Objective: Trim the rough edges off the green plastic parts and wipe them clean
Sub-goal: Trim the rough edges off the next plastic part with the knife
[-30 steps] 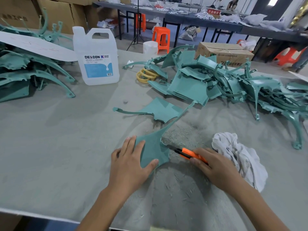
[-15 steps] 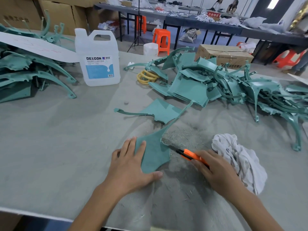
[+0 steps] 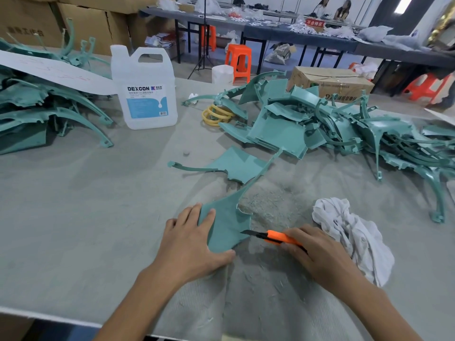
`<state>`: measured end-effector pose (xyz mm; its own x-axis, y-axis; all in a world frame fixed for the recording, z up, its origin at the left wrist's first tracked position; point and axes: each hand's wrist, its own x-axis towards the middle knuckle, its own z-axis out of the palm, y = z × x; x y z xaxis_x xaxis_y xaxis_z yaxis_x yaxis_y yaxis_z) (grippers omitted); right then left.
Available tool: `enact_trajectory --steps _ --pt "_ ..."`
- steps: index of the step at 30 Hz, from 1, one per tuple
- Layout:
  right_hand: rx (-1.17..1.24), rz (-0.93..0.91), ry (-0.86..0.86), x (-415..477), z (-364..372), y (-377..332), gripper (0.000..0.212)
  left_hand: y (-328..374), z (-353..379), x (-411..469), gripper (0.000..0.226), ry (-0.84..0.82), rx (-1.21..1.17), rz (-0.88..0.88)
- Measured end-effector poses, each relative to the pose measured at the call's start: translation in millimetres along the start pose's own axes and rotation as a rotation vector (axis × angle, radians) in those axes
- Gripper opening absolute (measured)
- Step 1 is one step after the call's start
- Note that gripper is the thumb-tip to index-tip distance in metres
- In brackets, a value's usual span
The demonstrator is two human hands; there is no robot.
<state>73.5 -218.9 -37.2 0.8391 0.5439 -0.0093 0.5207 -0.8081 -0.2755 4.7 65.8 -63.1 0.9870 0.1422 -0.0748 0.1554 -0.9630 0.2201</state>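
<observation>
The flat green plastic part (image 3: pixel 226 225) is lying pinned under the flat left hand (image 3: pixel 189 242). The right hand (image 3: pixel 317 252) is gripping the orange utility knife (image 3: pixel 273 237); a slipping blade is risking the nearby thumb.

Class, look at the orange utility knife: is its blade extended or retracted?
Extended. A dark blade sticks out of the orange utility knife in the right hand, its tip at the green part.

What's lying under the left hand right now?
The left hand presses the green part onto the grey mat; the part's left edge under the fingers is hidden. The right hand's utility knife meets the uncovered right edge.
</observation>
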Motion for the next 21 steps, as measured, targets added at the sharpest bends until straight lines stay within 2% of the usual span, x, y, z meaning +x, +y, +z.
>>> enact_trajectory --steps 2,5,7,11,13,16,21 --pt "0.048 0.040 0.066 -1 2 -1 0.030 2 -1 2 0.120 -0.008 -0.017 -0.015" --pt "0.152 0.078 0.192 -2 3 -4 0.037 3 0 -2 0.135 -0.079 -0.008 0.016" --pt "0.197 0.088 0.237 -2 1 -5 0.039 2 1 -7 0.133 -0.098 -0.007 0.055" --pt "0.256 0.074 0.251 -6 2 -14 0.028 1 -2 -14 0.102 0.010 -0.091 0.087" --pt "0.341 0.094 0.270 -11 5 -22 0.033 2 -6 -15 0.092 0.055 -0.116 0.100" --pt "0.437 0.101 0.228 -17 12 -38 0.042 0 -15 -14 0.060 0.178 -0.160 0.143" --pt "0.577 0.073 0.161 -23 23 -61 0.037 1 -32 -7 0.033 0.331 -0.249 0.099"
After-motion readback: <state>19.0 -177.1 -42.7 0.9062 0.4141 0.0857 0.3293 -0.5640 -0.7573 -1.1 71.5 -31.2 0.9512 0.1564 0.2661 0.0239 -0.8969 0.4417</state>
